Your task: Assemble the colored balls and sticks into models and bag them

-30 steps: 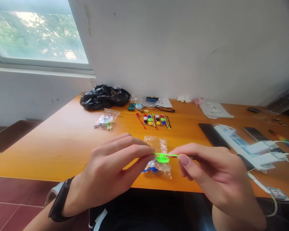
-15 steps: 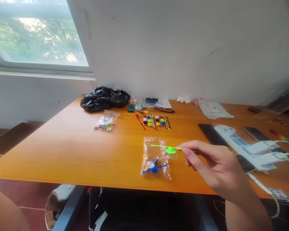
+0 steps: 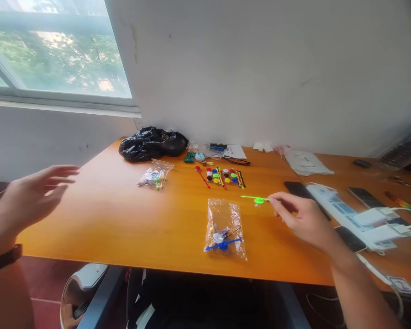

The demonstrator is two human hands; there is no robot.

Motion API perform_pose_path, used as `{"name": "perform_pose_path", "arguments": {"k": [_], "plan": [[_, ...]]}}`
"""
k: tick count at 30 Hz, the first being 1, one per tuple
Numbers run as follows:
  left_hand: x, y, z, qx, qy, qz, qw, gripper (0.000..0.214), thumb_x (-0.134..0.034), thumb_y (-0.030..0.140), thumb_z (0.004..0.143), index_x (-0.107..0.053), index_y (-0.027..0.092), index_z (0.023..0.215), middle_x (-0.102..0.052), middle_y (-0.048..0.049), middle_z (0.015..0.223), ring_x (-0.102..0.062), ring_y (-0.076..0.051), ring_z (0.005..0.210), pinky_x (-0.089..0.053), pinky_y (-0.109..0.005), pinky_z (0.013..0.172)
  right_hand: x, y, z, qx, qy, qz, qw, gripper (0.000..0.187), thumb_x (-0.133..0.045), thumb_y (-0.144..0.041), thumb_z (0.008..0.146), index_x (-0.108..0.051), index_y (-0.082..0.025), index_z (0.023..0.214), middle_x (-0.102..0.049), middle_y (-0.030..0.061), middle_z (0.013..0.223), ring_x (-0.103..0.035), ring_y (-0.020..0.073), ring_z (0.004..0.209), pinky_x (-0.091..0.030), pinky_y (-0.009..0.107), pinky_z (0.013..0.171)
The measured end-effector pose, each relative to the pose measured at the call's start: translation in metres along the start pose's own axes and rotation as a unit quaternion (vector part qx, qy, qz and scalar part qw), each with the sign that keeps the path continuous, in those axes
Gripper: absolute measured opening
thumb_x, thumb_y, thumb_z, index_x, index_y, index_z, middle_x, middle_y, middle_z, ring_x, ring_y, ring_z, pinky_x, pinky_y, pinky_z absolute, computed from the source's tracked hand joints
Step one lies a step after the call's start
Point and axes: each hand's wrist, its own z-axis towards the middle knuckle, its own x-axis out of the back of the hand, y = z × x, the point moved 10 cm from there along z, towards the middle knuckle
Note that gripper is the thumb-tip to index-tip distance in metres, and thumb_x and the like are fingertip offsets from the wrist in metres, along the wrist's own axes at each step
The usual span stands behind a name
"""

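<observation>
My right hand (image 3: 299,214) pinches one end of a bright green plastic arrow-shaped stick (image 3: 255,198), which has a green disc and a clear suction cup beneath its middle. To the left of that hand, a clear plastic bag (image 3: 225,208) lies on the table with a blue arrow stick (image 3: 224,245) and other small parts at its near end. My left hand (image 3: 32,194) hovers over the table's left side with fingers apart, holding nothing. Farther back sit rows of coloured discs and sticks (image 3: 222,176) and a lone red stick (image 3: 202,177).
Another filled clear bag (image 3: 155,173) lies left of the discs. A black plastic bag (image 3: 152,144) rests by the wall. On the right are a white power strip (image 3: 339,203) with plugged-in chargers, several dark phones and a mouse (image 3: 361,163). The wooden table's (image 3: 123,228) front edge is near me.
My left hand has come into view over the table's left side. My right hand has moved the green arrow stick farther from me and slightly right, away from the clear bag.
</observation>
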Motion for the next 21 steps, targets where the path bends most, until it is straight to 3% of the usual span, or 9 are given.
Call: {"name": "perform_pose_path", "arguments": {"k": [1,3,4,8,11,14,17,21], "plan": [[-0.026,0.013,0.008,-0.006,-0.069,0.019,0.997,0.021,-0.083,0.043,0.091,-0.083,0.032,0.109,-0.082,0.0096,0.090,-0.068,-0.009,0.059,-0.050,-0.018,0.056,-0.001,0.006,0.004,0.000,0.004,-0.012,1.000,0.042,-0.056,-0.058,0.104,-0.074,-0.021,0.101,-0.072,0.0063,0.082,-0.064,0.0214,0.069,-0.049,0.033,0.065],[-0.064,0.059,0.016,-0.069,-0.141,-0.015,0.988,0.023,-0.080,0.045,0.094,-0.082,0.030,0.112,-0.083,0.0068,0.104,-0.070,-0.011,0.061,-0.053,-0.020,0.054,0.000,0.020,0.012,-0.006,0.012,-0.035,0.999,0.042,-0.055,-0.058,0.103,-0.074,-0.021,0.099,-0.072,0.0061,0.081,-0.063,0.0209,0.067,-0.048,0.033,0.065],[-0.085,0.088,0.012,-0.115,-0.191,-0.042,0.974,0.027,-0.075,0.046,0.098,-0.080,0.029,0.118,-0.082,0.0034,0.115,-0.077,-0.016,0.079,-0.060,-0.024,0.067,0.001,0.029,0.015,-0.015,0.014,-0.044,0.999,0.042,-0.054,-0.057,0.103,-0.073,-0.021,0.098,-0.072,0.0061,0.080,-0.063,0.0210,0.066,-0.047,0.033,0.064],[-0.149,0.183,-0.011,-0.253,-0.270,-0.064,0.927,0.036,-0.056,0.039,0.108,-0.070,0.023,0.137,-0.077,-0.0081,0.129,-0.076,-0.025,0.109,-0.062,-0.039,0.095,-0.003,0.066,0.019,-0.053,-0.025,-0.089,0.994,0.039,-0.052,-0.054,0.103,-0.074,-0.021,0.105,-0.074,0.0078,0.081,-0.066,0.0238,0.068,-0.047,0.035,0.063],[-0.198,0.227,-0.024,-0.315,-0.317,-0.046,0.894,0.037,-0.056,0.030,0.106,-0.068,0.020,0.140,-0.074,-0.0124,0.134,-0.072,-0.028,0.118,-0.059,-0.041,0.099,-0.017,0.083,0.013,-0.061,-0.091,-0.119,0.987,0.041,-0.054,-0.053,0.101,-0.073,-0.021,0.118,-0.075,0.0087,0.083,-0.068,0.0256,0.071,-0.049,0.036,0.064],[-0.242,0.253,-0.028,-0.367,-0.335,-0.018,0.867,0.032,-0.055,0.023,0.106,-0.069,0.019,0.134,-0.072,-0.0127,0.130,-0.071,-0.025,0.111,-0.057,-0.036,0.092,-0.021,0.090,0.007,-0.066,-0.111,-0.141,0.982,0.047,-0.052,-0.056,0.102,-0.070,-0.021,0.129,-0.075,0.0090,0.087,-0.068,0.0260,0.073,-0.050,0.037,0.065],[-0.276,0.260,-0.025,-0.392,-0.317,0.045,0.862,0.027,-0.048,0.014,0.105,-0.074,0.013,0.115,-0.072,-0.0139,0.114,-0.069,-0.024,0.101,-0.054,-0.034,0.084,-0.010,0.087,0.005,-0.067,-0.077,-0.155,0.983,0.050,-0.053,-0.055,0.101,-0.068,-0.020,0.134,-0.076,0.0113,0.095,-0.070,0.0268,0.079,-0.053,0.038,0.069],[-0.291,0.254,-0.025,-0.405,-0.299,0.052,0.862,0.028,-0.047,0.014,0.106,-0.076,0.014,0.105,-0.068,-0.0130,0.104,-0.063,-0.024,0.096,-0.049,-0.033,0.079,-0.002,0.067,0.009,-0.064,-0.053,-0.185,0.979,0.046,-0.051,-0.052,0.103,-0.068,-0.021,0.132,-0.076,0.0108,0.097,-0.070,0.0257,0.079,-0.051,0.037,0.069]]}}
